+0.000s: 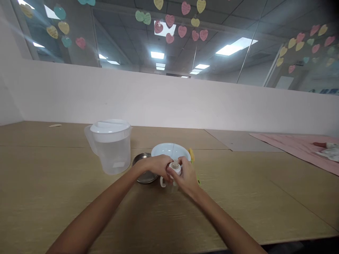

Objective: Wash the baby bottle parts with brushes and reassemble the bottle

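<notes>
A baby bottle (175, 169) with a white collar, a clear nipple and a pale side handle is held between both my hands over the table. My left hand (160, 165) curls around its left side near the collar. From the right, my right hand (186, 174) grips the collar, thumb across the front. Just behind stands a white bowl (165, 149), its lower part hidden by my hands. A round metal dish (144, 178) lies under and beside my left wrist. Something yellow (191, 154) and green shows past my right hand, mostly covered.
A clear plastic pitcher (113, 151) with a white lid stands to the left on the wooden table (66, 197). At the far right a pink cloth (286, 143) lies with a red-and-white item on it. A white wall (169, 102) and a glass pane rise behind.
</notes>
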### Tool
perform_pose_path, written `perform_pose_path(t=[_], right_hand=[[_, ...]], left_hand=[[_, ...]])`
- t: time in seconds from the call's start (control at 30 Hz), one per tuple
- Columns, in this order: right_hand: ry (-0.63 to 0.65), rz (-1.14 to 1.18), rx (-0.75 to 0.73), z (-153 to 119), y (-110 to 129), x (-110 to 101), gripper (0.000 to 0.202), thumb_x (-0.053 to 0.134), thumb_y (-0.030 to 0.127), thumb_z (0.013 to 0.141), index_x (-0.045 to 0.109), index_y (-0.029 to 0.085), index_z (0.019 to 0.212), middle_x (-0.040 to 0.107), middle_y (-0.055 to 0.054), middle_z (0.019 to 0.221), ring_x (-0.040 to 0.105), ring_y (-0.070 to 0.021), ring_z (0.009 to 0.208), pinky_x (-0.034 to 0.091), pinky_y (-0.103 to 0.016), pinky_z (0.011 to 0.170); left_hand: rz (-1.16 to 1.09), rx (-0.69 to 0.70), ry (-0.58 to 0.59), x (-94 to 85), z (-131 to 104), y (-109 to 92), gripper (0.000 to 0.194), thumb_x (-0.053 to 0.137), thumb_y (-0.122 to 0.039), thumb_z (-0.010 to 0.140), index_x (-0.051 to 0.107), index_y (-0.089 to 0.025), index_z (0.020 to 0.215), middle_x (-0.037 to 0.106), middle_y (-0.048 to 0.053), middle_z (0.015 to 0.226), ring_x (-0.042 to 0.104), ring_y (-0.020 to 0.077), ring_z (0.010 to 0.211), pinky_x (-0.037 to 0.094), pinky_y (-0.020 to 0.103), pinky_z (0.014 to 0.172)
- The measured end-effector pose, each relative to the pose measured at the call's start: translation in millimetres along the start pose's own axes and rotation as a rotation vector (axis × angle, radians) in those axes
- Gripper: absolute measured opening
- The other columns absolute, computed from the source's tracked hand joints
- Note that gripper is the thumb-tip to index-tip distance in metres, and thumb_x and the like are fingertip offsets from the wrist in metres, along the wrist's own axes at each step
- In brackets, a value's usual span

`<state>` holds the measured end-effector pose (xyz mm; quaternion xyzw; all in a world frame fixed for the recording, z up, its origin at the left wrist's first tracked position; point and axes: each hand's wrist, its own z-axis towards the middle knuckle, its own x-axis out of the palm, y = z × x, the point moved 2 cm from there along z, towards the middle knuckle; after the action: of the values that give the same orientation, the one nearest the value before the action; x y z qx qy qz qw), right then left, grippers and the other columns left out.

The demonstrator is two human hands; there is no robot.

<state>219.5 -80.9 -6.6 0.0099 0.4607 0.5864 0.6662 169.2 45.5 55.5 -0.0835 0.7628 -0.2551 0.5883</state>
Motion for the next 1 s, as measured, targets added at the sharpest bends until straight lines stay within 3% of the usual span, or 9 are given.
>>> perform_pose_path(t=[0.1, 0.2, 0.3, 0.43, 0.6, 0.77, 0.87, 0.93, 1.0], right_hand=[[0.017, 0.166, -0.17, -2.6, -2.7, -5.3, 0.04, 0.045, 0.046, 0.081, 0.046, 0.019, 0.11, 0.057, -0.009, 0.109, 0.052, -0.0224, 0.102, 0.04, -0.037, 0.089], [0.016, 0.292, -0.232, -3.9, -5.2, -7.1, 0.048, 0.043, 0.041, 0.083, 0.035, 0.019, 0.125, 0.05, -0.011, 0.126, 0.046, -0.0226, 0.116, 0.036, -0.038, 0.097], [0.016, 0.338, -0.194, -5.2, -7.1, -3.8, 0.05, 0.044, 0.039, 0.083, 0.031, 0.02, 0.127, 0.052, -0.011, 0.123, 0.047, -0.0229, 0.116, 0.036, -0.038, 0.097], [-0.024, 0.356, -0.113, -8.4, -6.0, 3.2, 0.049, 0.048, 0.038, 0.08, 0.031, 0.021, 0.123, 0.059, -0.008, 0.105, 0.055, -0.0217, 0.103, 0.04, -0.036, 0.092], [-0.159, 0.324, -0.064, -10.3, -2.6, 8.1, 0.044, 0.058, 0.035, 0.074, 0.04, 0.021, 0.111, 0.055, -0.007, 0.099, 0.054, -0.0201, 0.093, 0.044, -0.034, 0.085], [-0.226, 0.28, -0.201, -8.0, -8.4, 10.6, 0.045, 0.062, 0.037, 0.073, 0.043, 0.02, 0.11, 0.055, -0.006, 0.095, 0.055, -0.0194, 0.086, 0.046, -0.035, 0.077], [-0.247, 0.262, -0.268, -8.0, -13.7, 12.9, 0.048, 0.064, 0.039, 0.073, 0.043, 0.02, 0.112, 0.055, -0.007, 0.098, 0.055, -0.0194, 0.087, 0.047, -0.035, 0.076], [-0.26, 0.248, -0.288, -8.7, -15.5, 13.8, 0.05, 0.065, 0.039, 0.073, 0.043, 0.02, 0.113, 0.055, -0.008, 0.099, 0.055, -0.0197, 0.088, 0.048, -0.035, 0.076], [-0.263, 0.232, -0.297, -9.1, -15.9, 13.9, 0.05, 0.064, 0.041, 0.073, 0.043, 0.02, 0.113, 0.055, -0.008, 0.1, 0.055, -0.0205, 0.089, 0.048, -0.036, 0.077]], left_hand=[[0.031, 0.033, -0.043, -0.6, 0.3, 0.4, 0.032, 0.071, -0.029, 0.054, 0.054, -0.017, 0.078, 0.054, -0.003, 0.07, 0.053, 0.0145, 0.065, 0.036, 0.023, 0.053], [0.019, 0.068, -0.092, -0.6, 0.1, 0.0, 0.051, 0.072, -0.029, 0.054, 0.053, -0.018, 0.1, 0.058, 0.0, 0.086, 0.056, 0.0169, 0.075, 0.04, 0.023, 0.061], [0.014, 0.064, -0.099, 0.3, -0.3, 0.7, 0.07, 0.07, -0.027, 0.054, 0.044, -0.018, 0.118, 0.059, 0.003, 0.096, 0.057, 0.019, 0.081, 0.041, 0.024, 0.064], [0.054, -0.033, -0.078, 1.7, 0.3, 6.1, 0.101, 0.069, -0.029, 0.054, 0.014, -0.013, 0.138, 0.061, 0.002, 0.086, 0.058, 0.0207, 0.079, 0.041, 0.024, 0.061], [0.062, 0.001, -0.052, 2.6, 2.9, 6.8, 0.097, 0.069, -0.028, 0.054, 0.02, -0.014, 0.137, 0.062, 0.004, 0.091, 0.059, 0.0199, 0.077, 0.041, 0.023, 0.06], [0.113, 0.022, -0.02, -3.1, -7.5, -1.3, 0.1, 0.069, -0.029, 0.056, 0.016, -0.021, 0.14, 0.061, 0.004, 0.108, 0.059, 0.0208, 0.09, 0.044, 0.024, 0.071], [0.193, -0.045, -0.015, -16.9, -27.2, -1.8, 0.098, 0.069, -0.034, 0.058, 0.017, -0.024, 0.141, 0.05, 0.006, 0.129, 0.05, 0.0233, 0.11, 0.041, 0.026, 0.084], [0.244, -0.133, -0.076, -29.5, -39.6, 3.5, 0.094, 0.068, -0.034, 0.059, 0.021, -0.024, 0.14, 0.042, 0.007, 0.137, 0.046, 0.0243, 0.117, 0.04, 0.026, 0.087], [0.278, -0.224, -0.133, -38.8, -45.4, 12.9, 0.085, 0.067, -0.031, 0.061, 0.03, -0.026, 0.136, 0.046, 0.006, 0.134, 0.049, 0.0238, 0.113, 0.042, 0.027, 0.084]])
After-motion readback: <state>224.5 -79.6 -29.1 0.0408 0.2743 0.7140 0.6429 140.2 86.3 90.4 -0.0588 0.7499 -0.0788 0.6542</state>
